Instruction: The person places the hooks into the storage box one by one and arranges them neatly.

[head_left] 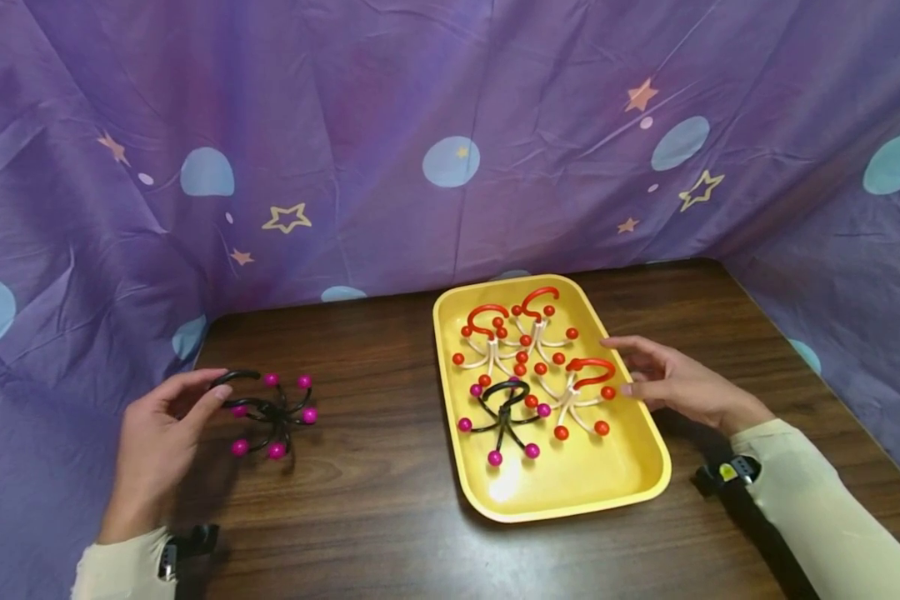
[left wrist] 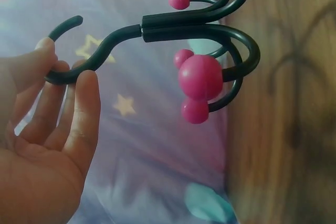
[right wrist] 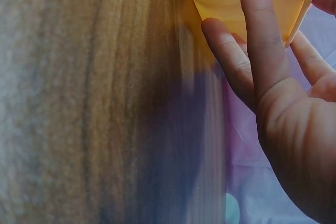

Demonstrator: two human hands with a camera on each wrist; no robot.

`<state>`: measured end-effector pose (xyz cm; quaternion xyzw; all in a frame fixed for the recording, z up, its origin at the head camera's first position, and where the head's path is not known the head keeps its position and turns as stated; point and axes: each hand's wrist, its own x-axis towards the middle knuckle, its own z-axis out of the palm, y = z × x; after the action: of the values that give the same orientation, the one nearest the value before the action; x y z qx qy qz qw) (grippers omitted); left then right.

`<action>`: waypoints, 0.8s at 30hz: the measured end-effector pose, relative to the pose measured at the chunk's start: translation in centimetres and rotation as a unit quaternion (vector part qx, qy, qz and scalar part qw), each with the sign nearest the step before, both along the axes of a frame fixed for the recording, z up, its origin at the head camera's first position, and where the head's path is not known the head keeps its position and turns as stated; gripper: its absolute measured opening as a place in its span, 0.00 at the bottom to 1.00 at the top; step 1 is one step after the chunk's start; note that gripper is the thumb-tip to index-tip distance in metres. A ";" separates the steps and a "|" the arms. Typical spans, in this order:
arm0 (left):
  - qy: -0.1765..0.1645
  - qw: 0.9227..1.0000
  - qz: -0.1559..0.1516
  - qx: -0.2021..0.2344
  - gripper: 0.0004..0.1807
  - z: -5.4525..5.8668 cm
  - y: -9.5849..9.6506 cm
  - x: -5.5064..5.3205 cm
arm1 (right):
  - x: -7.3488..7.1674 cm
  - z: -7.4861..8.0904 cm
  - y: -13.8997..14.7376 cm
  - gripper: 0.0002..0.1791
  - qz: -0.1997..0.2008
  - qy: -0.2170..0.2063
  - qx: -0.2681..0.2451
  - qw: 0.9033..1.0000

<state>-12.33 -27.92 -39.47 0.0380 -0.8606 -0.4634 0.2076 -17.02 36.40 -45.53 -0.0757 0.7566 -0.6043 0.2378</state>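
My left hand (head_left: 157, 442) pinches the curved top of a black hanging hook (head_left: 276, 412) whose splayed prongs end in pink balls. In the left wrist view, thumb and fingers hold its curve while the prongs point away over the table. A yellow tray (head_left: 615, 483) contains a matching black hook with pink balls (head_left: 504, 417) and three white hooks with red tops and red balls, one front right (head_left: 570, 396), one back left (head_left: 492, 350), one at the back (head_left: 538, 329). My right hand (head_left: 682, 383) touches the tray's right edge, its fairly straight fingers against the wall.
Beneath everything is a dark wooden table (head_left: 360, 475). A purple cloth with stars and planets (head_left: 375, 150) hangs behind it and along both sides. The tray's raised rim stands between the held hook and my right hand.
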 end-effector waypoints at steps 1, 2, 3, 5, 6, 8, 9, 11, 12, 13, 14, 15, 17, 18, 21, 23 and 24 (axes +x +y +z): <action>0.003 1.000 -0.004 0.001 0.13 0.3 0.3 0.0 | 0.0 0.0 0.0 0.43 0.000 0.001 0.001 1.000; 0.005 1.000 -0.008 0.002 0.12 0.6 0.7 0.1 | 0.0 0.1 0.0 0.43 0.000 0.001 0.002 1.000; 0.008 1.000 -0.012 0.003 0.12 0.9 1.0 0.1 | 0.0 0.1 0.0 0.44 0.000 0.001 0.004 1.000; 0.018 1.000 -0.017 -0.002 0.12 1.6 1.7 0.3 | -0.1 0.1 0.0 0.44 -0.001 0.000 0.006 1.000; 0.022 1.000 -0.023 -0.003 0.12 1.9 2.0 0.3 | -0.1 0.1 0.0 0.44 -0.001 -0.001 0.007 1.000; 0.030 0.999 -0.037 0.004 0.12 2.5 2.7 0.5 | -0.1 0.1 0.0 0.44 -0.001 -0.002 0.009 1.000; 0.034 0.998 -0.045 0.012 0.12 2.8 3.1 0.6 | -0.1 0.0 0.0 0.44 -0.002 -0.003 0.009 1.000; 0.045 0.997 -0.064 0.024 0.12 3.4 3.9 0.8 | -0.1 0.0 0.0 0.44 -0.002 -0.003 0.011 1.000; 0.050 0.996 -0.073 0.034 0.12 3.8 4.3 0.9 | -0.1 0.0 0.0 0.44 -0.002 -0.003 0.011 1.000; 0.057 0.994 -0.080 0.040 0.11 4.0 4.8 1.0 | -0.1 0.0 0.0 0.44 -0.002 -0.002 0.011 1.000; 0.063 0.993 -0.086 0.045 0.11 4.3 5.2 1.1 | -0.1 0.0 0.0 0.44 -0.002 -0.002 0.011 1.000; 0.070 0.992 -0.091 0.050 0.11 4.6 5.7 1.2 | -0.1 0.0 0.0 0.44 -0.002 -0.001 0.011 1.000; 0.084 0.990 -0.099 0.050 0.11 5.1 6.6 1.4 | -0.1 0.0 0.1 0.44 -0.001 0.001 0.009 1.000; 0.090 0.989 -0.103 0.051 0.12 5.3 7.0 1.6 | -0.1 0.0 0.1 0.44 -0.001 0.001 0.008 1.000; 0.107 0.986 -0.119 0.041 0.13 6.0 8.2 2.0 | -0.1 0.0 0.1 0.44 -0.001 0.000 0.007 1.000; 0.113 0.984 -0.131 0.033 0.14 6.4 9.0 2.2 | -0.1 0.0 0.0 0.44 -0.001 -0.003 0.007 1.000; 0.113 0.983 -0.140 0.034 0.14 6.6 9.3 2.2 | -0.1 0.0 0.0 0.44 -0.001 -0.004 0.008 1.000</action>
<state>-10.09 -18.59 -32.91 -0.1287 -0.8122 -0.5180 0.2355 -17.08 36.42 -45.53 -0.0707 0.7605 -0.5989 0.2407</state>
